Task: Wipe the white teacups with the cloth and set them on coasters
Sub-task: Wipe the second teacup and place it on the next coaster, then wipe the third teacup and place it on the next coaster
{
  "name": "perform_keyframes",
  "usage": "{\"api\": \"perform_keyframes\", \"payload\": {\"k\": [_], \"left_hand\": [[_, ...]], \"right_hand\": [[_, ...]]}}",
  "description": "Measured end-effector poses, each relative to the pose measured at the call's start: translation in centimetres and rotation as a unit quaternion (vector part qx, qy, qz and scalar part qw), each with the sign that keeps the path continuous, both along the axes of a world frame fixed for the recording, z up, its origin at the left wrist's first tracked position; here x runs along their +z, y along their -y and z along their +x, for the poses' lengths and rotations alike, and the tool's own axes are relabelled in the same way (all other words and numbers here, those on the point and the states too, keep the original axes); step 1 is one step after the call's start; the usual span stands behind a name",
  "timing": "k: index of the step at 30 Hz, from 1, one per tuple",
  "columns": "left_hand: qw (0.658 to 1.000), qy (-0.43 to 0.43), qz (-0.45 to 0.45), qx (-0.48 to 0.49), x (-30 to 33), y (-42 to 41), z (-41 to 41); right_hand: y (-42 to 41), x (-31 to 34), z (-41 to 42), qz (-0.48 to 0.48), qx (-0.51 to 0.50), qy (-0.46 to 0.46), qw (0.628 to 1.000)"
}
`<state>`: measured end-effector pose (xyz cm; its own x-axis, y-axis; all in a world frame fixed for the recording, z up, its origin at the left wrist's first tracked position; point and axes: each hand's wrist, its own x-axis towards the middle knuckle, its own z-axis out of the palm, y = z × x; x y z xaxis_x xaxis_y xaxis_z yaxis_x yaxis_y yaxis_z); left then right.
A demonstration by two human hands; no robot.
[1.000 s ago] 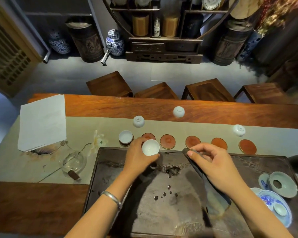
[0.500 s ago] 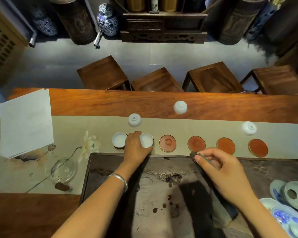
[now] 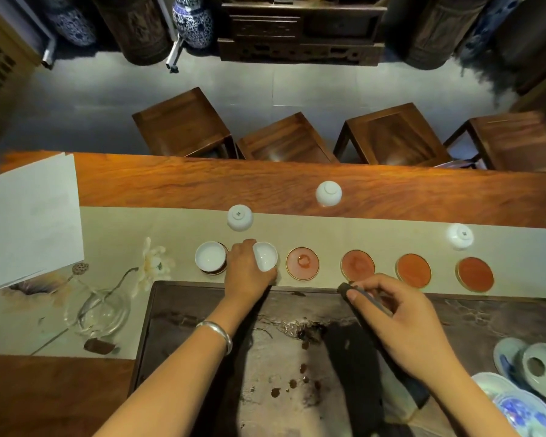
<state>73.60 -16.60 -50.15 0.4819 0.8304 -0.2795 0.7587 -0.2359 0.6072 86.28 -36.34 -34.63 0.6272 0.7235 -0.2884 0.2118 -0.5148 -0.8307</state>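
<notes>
My left hand (image 3: 247, 270) grips an upright white teacup (image 3: 266, 255) at the second coaster spot in the row; the coaster under it is hidden. Left of it, another upright teacup (image 3: 210, 256) stands on a dark coaster. Several bare orange coasters (image 3: 302, 263) run to the right along the beige runner. Three white teacups lie upside down farther back: one (image 3: 240, 217) on the runner, one (image 3: 328, 193) on the wood, one (image 3: 460, 236) at the right. My right hand (image 3: 397, 313) holds a dark cloth (image 3: 369, 305) over the tea tray.
A dark stone tea tray (image 3: 183, 313) with wet spots lies in front of me. A glass pitcher (image 3: 103, 312) stands to its left, white paper (image 3: 29, 216) at far left, blue-and-white dishes (image 3: 524, 402) at lower right. Wooden stools (image 3: 284, 140) line the table's far side.
My left hand carried the teacup from above the tray forward to the second coaster spot and lowered it there. My right hand with the cloth stayed roughly in place.
</notes>
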Motion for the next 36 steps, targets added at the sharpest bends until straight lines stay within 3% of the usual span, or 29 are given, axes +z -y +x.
{"api": "perform_keyframes", "payload": {"k": [9,13,22,36], "left_hand": [[0.987,0.113,0.049,0.104,2.3,-2.5,0.0],[0.989,0.073,0.051,0.118,2.0,-5.9,-0.3],[0.999,-0.008,0.009,0.036,-0.7,-10.1,0.9],[0.999,-0.032,-0.012,-0.008,-2.0,-11.6,1.6]], "right_hand": [[0.0,0.7,-0.3,0.008,0.01,0.001,1.0],[-0.1,0.8,-0.3,0.004,0.007,0.001,1.0],[-1.3,-0.1,0.4,-0.018,-0.007,-0.003,1.0],[-3.7,-1.3,0.6,-0.023,0.005,0.011,1.0]]}}
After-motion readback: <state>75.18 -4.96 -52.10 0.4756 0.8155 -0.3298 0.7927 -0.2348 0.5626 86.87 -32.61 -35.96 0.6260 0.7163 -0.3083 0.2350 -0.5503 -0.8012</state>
